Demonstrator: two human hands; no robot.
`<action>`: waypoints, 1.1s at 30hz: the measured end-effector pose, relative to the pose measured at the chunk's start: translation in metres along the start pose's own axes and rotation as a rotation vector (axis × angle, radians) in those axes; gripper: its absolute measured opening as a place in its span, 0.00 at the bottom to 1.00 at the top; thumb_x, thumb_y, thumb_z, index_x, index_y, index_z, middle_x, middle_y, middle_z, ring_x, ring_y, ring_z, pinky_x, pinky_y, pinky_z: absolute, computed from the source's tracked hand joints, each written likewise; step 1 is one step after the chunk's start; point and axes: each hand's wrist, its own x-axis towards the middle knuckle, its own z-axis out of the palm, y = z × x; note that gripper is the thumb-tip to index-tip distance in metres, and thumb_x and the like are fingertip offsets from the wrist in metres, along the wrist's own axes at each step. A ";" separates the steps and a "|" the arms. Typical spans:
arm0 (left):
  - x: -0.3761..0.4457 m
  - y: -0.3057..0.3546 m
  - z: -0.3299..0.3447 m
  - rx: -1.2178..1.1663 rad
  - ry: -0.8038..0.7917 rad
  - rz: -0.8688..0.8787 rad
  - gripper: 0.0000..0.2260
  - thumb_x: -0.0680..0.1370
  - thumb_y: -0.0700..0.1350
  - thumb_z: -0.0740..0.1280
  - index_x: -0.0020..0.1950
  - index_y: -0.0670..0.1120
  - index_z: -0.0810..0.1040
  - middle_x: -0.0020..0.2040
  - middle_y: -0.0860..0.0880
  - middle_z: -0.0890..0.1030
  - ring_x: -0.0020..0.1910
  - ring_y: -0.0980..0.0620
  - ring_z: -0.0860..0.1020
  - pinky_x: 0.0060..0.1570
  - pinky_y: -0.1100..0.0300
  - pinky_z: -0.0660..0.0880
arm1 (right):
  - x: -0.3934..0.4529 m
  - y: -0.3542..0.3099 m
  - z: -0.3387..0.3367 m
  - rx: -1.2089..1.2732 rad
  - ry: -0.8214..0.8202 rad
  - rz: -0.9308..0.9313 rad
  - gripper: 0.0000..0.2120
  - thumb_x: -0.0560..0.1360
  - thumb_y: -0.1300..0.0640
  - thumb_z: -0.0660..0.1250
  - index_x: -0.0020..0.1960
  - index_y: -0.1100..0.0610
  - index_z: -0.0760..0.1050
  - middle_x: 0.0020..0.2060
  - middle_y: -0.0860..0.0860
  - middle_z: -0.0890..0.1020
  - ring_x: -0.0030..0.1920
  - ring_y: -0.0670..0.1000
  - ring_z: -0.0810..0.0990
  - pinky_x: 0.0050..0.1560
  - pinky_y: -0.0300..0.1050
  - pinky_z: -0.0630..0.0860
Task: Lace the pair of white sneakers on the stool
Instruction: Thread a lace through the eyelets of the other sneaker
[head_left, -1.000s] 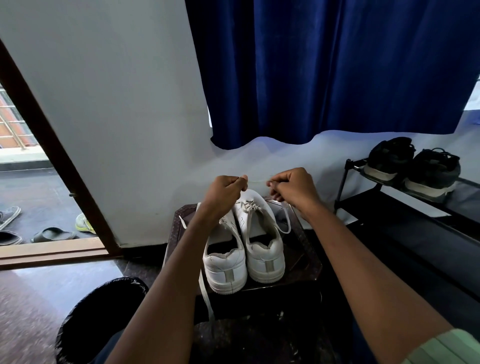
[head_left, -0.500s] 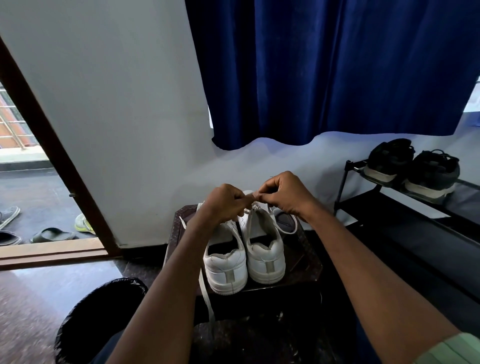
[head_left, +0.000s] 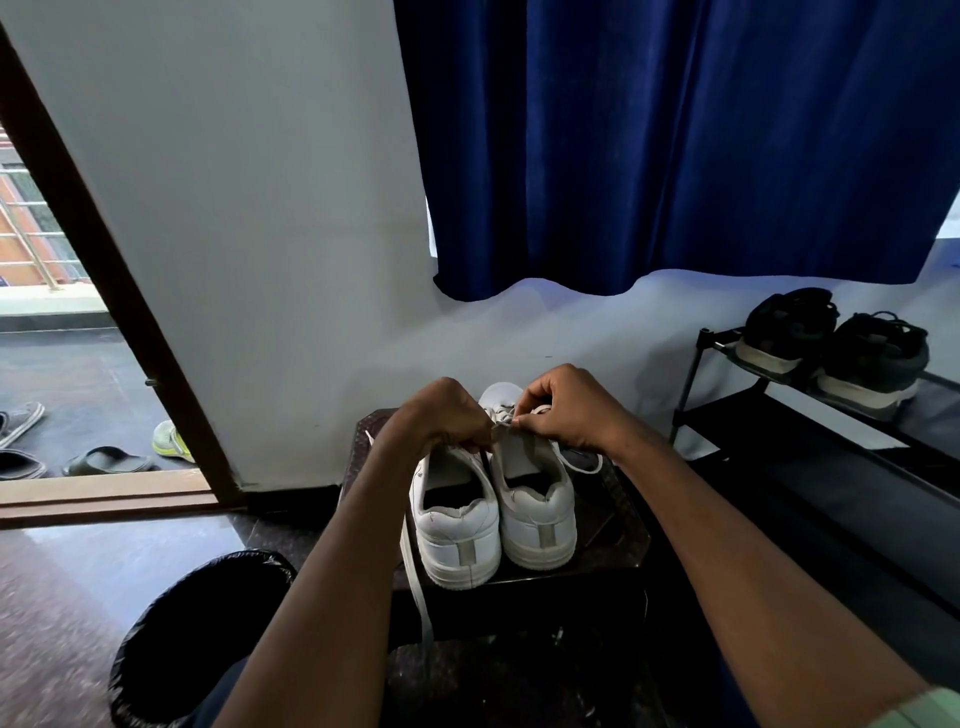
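1. While you work, the loose flat white lace (head_left: 415, 582) hanging off the stool's near edge at 7 o'clock could snag on your left forearm and drag, since it dangles right beside it.
2. At centre, the pair of white leather sneakers (head_left: 493, 509) sits heels toward you on the dark square stool (head_left: 618, 530); a hard tug could slide the right one toward the edge.
3. Just beyond, your left hand (head_left: 441, 415) and right hand (head_left: 571, 410) pinch, fingers together, on the right sneaker's lace (head_left: 501, 418); uneven pulling could slip an end out of its eyelet.
4. Your knuckles hide the eyelets and the left sneaker's front, so I cannot tell how far the lacing has got.
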 end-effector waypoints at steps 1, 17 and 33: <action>0.000 0.000 0.000 -0.001 0.002 0.000 0.05 0.69 0.40 0.75 0.40 0.38 0.86 0.32 0.45 0.83 0.31 0.52 0.76 0.37 0.61 0.73 | 0.000 0.000 0.001 -0.012 -0.004 -0.002 0.03 0.70 0.55 0.79 0.39 0.49 0.86 0.38 0.44 0.86 0.44 0.45 0.84 0.49 0.42 0.80; -0.004 0.003 -0.005 0.029 -0.050 0.032 0.05 0.74 0.38 0.72 0.44 0.40 0.88 0.36 0.47 0.84 0.32 0.55 0.76 0.37 0.64 0.74 | -0.004 -0.005 0.004 0.003 -0.049 0.002 0.07 0.68 0.50 0.78 0.37 0.52 0.85 0.33 0.48 0.85 0.36 0.48 0.82 0.44 0.49 0.81; -0.008 0.003 -0.019 -0.451 -0.001 0.063 0.09 0.83 0.37 0.62 0.45 0.44 0.78 0.46 0.44 0.85 0.49 0.44 0.84 0.55 0.52 0.80 | -0.005 0.002 -0.020 0.158 -0.107 0.011 0.06 0.69 0.60 0.82 0.44 0.54 0.87 0.31 0.47 0.82 0.31 0.42 0.74 0.38 0.40 0.73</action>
